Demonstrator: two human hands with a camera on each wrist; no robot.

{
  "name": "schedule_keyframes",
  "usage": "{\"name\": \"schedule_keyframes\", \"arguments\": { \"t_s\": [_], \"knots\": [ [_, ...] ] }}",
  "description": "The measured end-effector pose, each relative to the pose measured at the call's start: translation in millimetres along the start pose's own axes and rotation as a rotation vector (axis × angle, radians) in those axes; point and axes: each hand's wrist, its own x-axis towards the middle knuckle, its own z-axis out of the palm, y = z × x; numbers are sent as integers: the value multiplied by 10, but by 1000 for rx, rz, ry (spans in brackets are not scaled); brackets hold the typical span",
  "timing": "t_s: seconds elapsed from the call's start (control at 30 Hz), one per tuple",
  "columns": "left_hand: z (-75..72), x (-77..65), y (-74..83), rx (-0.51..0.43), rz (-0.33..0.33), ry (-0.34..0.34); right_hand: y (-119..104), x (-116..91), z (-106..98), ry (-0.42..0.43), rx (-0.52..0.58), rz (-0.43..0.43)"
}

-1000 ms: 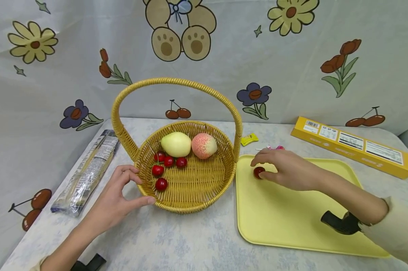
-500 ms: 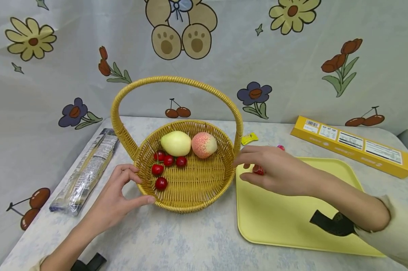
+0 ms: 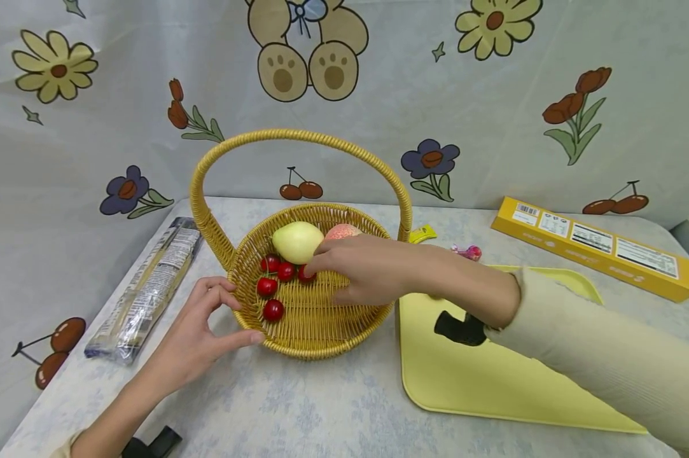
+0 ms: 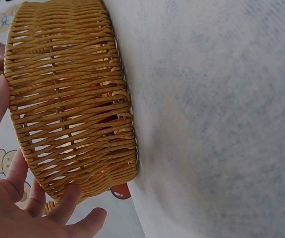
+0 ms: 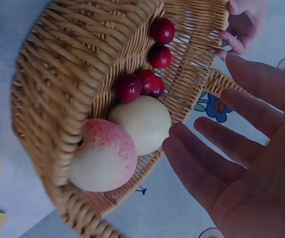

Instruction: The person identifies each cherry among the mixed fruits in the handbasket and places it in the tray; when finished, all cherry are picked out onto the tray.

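A round wicker basket (image 3: 321, 353) with a tall arched handle stands on the cloth. My left hand (image 3: 198, 343) rests at its left rim, thumb along the front and fingers spread against the side. My right hand (image 3: 369, 267) is inside the basket outline, its index fingertip right at a cherry (image 3: 305, 275). In the right wrist view its fingers (image 5: 206, 158) stretch out, with nothing between them. Several cherries (image 5: 162, 30), a pale yellow pear (image 3: 298, 243) and a pink-white peach (image 5: 102, 158) lie in the basket. In the head view my hand partly covers the peach.
A yellow tray (image 3: 470, 381) lies right of the basket, under my right forearm. Behind it are a yellow wrapped candy (image 3: 422, 234) and a pink wrapped candy (image 3: 470, 252). A long yellow box (image 3: 596, 248) lies back right, a clear-wrapped long packet (image 3: 149, 292) left.
My right hand has moved left from over the tray into the basket. Its forearm now covers the tray spot where a cherry showed. My left hand and the basket stay put.
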Motion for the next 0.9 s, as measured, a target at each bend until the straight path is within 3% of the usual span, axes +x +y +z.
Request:
{"name": "schedule_keyframes", "arguments": {
  "t_s": [0.2,0.4,0.6,0.9],
  "knots": [
    [-8,1,-6,-1,-10,-1,12,400,-27,-207,-15,87],
    [-8,1,-14,1,-17,-2,76,645,-4,-364,1,186],
    [1,-3,-10,0,-37,-14,152,772,111,-442,42,214],
    [-7,-2,-8,-8,-31,-9,191,889,191,-470,55,209]
  ]
}}
